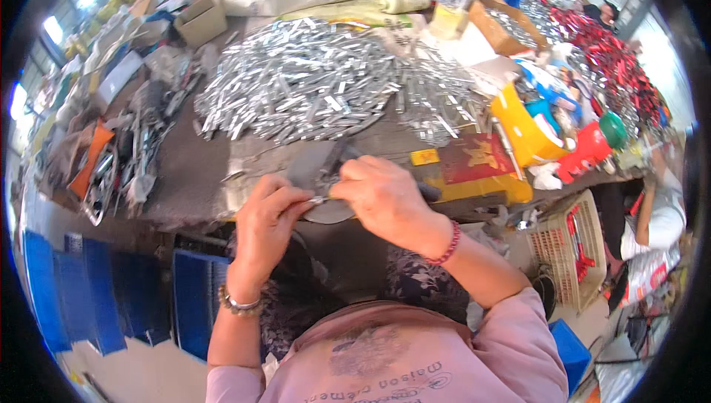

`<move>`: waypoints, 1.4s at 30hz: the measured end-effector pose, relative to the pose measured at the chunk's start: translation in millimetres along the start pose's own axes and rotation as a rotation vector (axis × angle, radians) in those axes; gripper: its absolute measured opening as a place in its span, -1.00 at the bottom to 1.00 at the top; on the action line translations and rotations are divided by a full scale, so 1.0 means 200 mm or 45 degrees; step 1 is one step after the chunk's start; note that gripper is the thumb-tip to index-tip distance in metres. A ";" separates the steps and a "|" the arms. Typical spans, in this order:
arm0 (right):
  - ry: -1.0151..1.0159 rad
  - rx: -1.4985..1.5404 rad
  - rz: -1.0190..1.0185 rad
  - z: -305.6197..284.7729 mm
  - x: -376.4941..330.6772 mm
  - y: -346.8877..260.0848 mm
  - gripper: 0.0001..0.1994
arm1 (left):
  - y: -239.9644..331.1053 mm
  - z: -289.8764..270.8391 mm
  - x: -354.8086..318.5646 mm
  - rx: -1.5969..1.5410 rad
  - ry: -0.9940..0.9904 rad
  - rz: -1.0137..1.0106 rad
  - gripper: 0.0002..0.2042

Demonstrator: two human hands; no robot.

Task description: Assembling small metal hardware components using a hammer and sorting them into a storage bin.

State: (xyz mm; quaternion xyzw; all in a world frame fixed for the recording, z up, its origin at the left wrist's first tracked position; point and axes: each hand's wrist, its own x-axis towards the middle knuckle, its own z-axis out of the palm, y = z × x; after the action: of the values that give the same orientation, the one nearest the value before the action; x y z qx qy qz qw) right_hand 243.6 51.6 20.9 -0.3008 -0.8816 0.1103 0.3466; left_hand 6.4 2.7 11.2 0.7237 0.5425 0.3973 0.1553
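The left hand (266, 227) pinches a small, shiny metal piece (317, 200) above the near edge of the dark, scuffed table (190, 170); the right hand (385, 201) curls its fingers just beside it, their grip unclear. Beyond spreads a rounded heap (296, 81) of flat, glossy silver strips.

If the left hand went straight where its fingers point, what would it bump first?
The left hand would probably meet the right hand, just past the shiny piece it pinches, though depth is unclear.

At the near edge of the workbench (185, 170), the small shiny piece (318, 200) is partly hidden by fingertips (301, 195), its shape blurred.
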 end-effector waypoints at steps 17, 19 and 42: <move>0.138 -0.499 0.622 -0.40 -0.28 0.43 -0.89 | 0.04 0.01 0.00 0.021 0.024 0.014 -0.85; 0.102 -0.526 0.597 -0.40 -0.26 0.43 -0.90 | 0.04 0.00 0.00 0.020 0.030 0.007 -0.85; 0.090 0.164 0.114 0.06 0.05 -0.03 -0.84 | 0.02 0.00 -0.01 0.052 0.013 0.022 -0.84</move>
State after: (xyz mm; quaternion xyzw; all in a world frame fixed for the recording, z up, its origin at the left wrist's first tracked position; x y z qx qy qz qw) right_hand 227.2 53.8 20.0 -0.3205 -0.8455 0.1716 0.3910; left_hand 8.5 -0.7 13.6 0.7294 0.5450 0.3912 0.1340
